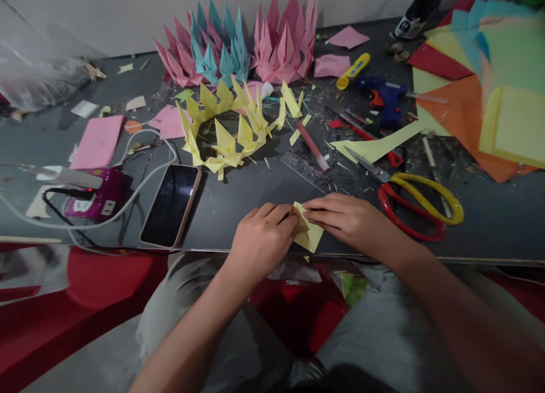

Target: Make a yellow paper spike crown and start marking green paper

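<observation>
A small folded piece of yellow paper lies at the table's front edge between both hands. My left hand has its fingers bent and pressed together on the paper's left side. From the right, my right hand pinches the upper part of the same piece, its fingers close together. The fingertips partly cover the paper's top. Beyond the hands sits a ring of pointed yellow paper pieces. Scissors with red and yellow handles rest to the right of my right hand.
A phone and a purple power adapter with cables lie at left. Pink paper crowns and a blue one stand behind. A glue gun, a ruler and coloured paper sheets spread toward the right.
</observation>
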{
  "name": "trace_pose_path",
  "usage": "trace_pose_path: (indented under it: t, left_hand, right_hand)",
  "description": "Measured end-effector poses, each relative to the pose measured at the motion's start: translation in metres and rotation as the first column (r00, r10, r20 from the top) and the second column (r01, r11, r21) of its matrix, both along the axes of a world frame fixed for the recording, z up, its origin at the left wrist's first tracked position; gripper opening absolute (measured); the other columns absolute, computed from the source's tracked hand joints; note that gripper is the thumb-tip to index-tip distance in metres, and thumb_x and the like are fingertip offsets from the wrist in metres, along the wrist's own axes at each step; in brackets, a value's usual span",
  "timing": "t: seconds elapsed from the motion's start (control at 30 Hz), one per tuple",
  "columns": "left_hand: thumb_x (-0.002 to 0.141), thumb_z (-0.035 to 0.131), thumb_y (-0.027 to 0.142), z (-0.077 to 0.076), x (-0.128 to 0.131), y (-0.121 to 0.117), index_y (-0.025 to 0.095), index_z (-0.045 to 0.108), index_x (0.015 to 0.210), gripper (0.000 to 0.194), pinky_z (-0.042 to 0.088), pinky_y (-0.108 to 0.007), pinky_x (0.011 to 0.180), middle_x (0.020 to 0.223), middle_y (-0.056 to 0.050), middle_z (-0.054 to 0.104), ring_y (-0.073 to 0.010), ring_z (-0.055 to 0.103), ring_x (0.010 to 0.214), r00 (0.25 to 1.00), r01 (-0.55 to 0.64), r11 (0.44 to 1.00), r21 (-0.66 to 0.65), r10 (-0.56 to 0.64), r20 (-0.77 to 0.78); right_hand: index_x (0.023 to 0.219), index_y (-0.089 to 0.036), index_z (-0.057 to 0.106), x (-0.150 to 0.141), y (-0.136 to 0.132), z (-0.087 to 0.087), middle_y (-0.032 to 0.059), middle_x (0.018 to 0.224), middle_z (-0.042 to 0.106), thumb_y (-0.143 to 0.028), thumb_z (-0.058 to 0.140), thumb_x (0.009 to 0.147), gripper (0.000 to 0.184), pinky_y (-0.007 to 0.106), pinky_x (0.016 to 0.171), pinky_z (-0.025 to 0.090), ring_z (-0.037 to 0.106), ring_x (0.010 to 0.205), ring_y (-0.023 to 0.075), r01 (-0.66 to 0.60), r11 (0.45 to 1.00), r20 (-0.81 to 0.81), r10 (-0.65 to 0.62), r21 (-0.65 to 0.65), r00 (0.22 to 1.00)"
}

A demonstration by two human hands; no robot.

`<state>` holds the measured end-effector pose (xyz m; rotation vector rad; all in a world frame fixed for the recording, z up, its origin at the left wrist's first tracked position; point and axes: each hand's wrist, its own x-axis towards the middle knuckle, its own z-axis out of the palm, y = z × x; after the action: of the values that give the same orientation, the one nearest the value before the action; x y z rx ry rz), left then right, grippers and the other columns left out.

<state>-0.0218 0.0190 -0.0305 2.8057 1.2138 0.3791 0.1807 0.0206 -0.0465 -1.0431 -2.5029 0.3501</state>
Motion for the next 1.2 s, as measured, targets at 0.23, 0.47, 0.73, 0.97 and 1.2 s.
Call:
trace_pose_path:
  t: [0.23,0.47,0.73,0.97,1.2]
  left_hand:
    - [0.086,0.048,0.020,0.002,0.002,0.000,0.019,0.061,0.084,0.013,0.044,-0.028,0.064,0.094,-0.001,0.066,-0.0163,0.056,0.079,1.000,-0.006,1.000,0.013,0.006,-0.028]
    - [0.087,0.048,0.020,0.001,0.007,0.000,0.016,0.061,0.089,0.014,0.046,-0.029,0.071,0.106,-0.005,0.064,-0.0183,0.057,0.091,0.998,0.027,0.999,0.031,-0.026,-0.052]
    - [0.087,0.046,0.022,0.007,0.016,-0.004,0.014,0.063,0.096,0.020,0.038,-0.039,0.093,0.091,-0.005,0.069,-0.0208,0.056,0.099,0.998,-0.058,0.998,0.013,0.058,-0.006]
    - [0.088,0.045,0.021,0.006,0.014,-0.005,0.015,0.061,0.100,0.021,0.034,-0.040,0.097,0.097,-0.002,0.068,-0.0195,0.054,0.098,0.997,-0.073,0.997,-0.019,0.073,0.000]
    - [0.086,0.047,0.019,0.010,0.010,-0.004,0.015,0.061,0.081,0.015,0.040,-0.035,0.093,0.086,-0.002,0.065,-0.0181,0.055,0.087,0.997,0.026,0.999,0.030,-0.024,-0.068]
  right_hand:
    - [0.100,-0.019,0.064,-0.001,0.000,0.002,0.0063,0.106,0.066,-0.016,0.042,0.089,0.025,0.034,0.080,0.049,0.059,0.091,0.0177,0.006,1.000,0.028,-0.007,0.022,1.000]
    - [0.104,-0.016,0.063,0.000,-0.001,-0.001,0.0080,0.109,0.064,-0.014,0.043,0.088,0.025,0.035,0.080,0.048,0.058,0.094,0.0200,-0.023,0.996,0.104,0.014,0.081,0.994]
    - [0.086,-0.017,0.068,-0.010,-0.005,0.019,0.0070,0.089,0.070,-0.023,0.043,0.089,0.026,0.035,0.073,0.042,0.059,0.083,0.0191,0.057,0.996,0.142,-0.067,0.074,0.988]
    - [0.075,-0.020,0.068,0.000,-0.010,0.027,0.0020,0.076,0.070,-0.025,0.046,0.088,0.026,0.036,0.075,0.039,0.058,0.078,0.0188,0.110,0.994,0.105,-0.110,-0.001,0.988]
    - [0.097,-0.017,0.064,-0.011,-0.005,0.011,0.0055,0.086,0.068,-0.024,0.045,0.088,0.022,0.030,0.071,0.041,0.060,0.078,0.0175,0.196,0.980,0.061,-0.195,-0.015,0.979]
